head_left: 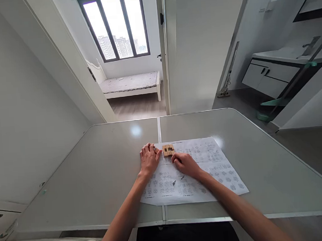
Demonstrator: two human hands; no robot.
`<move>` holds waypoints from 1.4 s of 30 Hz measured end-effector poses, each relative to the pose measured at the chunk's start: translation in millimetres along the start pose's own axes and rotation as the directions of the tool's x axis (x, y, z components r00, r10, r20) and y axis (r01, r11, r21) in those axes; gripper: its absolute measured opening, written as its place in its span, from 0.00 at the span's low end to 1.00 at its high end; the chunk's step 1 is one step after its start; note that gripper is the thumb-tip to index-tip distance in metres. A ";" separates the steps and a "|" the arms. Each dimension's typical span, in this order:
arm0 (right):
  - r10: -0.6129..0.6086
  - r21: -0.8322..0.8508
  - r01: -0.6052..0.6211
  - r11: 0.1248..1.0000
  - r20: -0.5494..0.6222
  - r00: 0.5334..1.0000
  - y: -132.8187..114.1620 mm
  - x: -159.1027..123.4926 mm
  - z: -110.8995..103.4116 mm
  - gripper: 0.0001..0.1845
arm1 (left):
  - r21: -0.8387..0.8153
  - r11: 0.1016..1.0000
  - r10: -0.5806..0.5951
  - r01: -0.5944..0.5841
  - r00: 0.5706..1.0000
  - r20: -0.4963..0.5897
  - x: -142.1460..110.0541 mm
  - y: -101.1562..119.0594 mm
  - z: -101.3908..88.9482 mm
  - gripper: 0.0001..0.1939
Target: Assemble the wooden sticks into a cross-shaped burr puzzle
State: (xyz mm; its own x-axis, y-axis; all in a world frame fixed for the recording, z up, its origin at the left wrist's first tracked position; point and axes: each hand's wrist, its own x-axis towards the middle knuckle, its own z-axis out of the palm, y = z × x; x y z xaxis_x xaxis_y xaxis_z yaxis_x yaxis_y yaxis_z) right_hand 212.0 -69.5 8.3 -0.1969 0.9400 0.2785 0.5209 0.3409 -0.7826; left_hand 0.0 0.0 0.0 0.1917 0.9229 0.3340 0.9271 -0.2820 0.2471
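A small square cluster of light wooden blocks (168, 150), with dark gaps in its top, lies on a large printed sheet (202, 150). To its left, my left hand (149, 159) curls over a small wooden block (156, 150), which is mostly covered by the fingers and thumb. My right hand (186, 164) is closed at the cluster's lower right corner, its fingertips bent under. Whether those fingertips grip anything is hidden. Two small dark grey bits, one of them a small metallic-looking piece (174, 183), rest on the sheet between my forearms.
The sheet lies across the seam of a pale folding table (103, 169) with a metal edge. Beyond are a doorway, a bed (131, 82) and a window. A washbasin cabinet (271, 74) and a mop (231, 72) stand at the right.
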 end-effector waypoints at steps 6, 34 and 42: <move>-0.002 0.003 0.002 1.000 0.009 1.000 0.1 -0.2 -0.2 0.11 | -0.045 0.999 0.016 -0.016 1.000 0.009 1.7 -5.9 -4.5 0.29; 0.014 -0.001 -0.014 1.000 0.020 1.000 -3.0 1.0 -2.2 0.12 | 0.116 0.993 0.013 -0.014 1.000 0.012 4.9 0.6 -22.6 0.29; 0.011 -0.007 -0.011 1.000 0.013 1.000 -3.4 0.0 -0.3 0.11 | 0.051 0.998 0.025 -0.025 1.000 0.009 4.4 -3.4 -25.7 0.30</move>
State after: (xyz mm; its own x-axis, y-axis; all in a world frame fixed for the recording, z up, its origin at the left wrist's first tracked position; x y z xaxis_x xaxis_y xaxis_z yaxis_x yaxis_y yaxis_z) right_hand 210.5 -70.6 11.1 -0.2022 0.9436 0.2623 0.5286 0.3306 -0.7818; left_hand -10.6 -1.7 24.0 0.2177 0.9180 0.3316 0.9372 -0.2915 0.1917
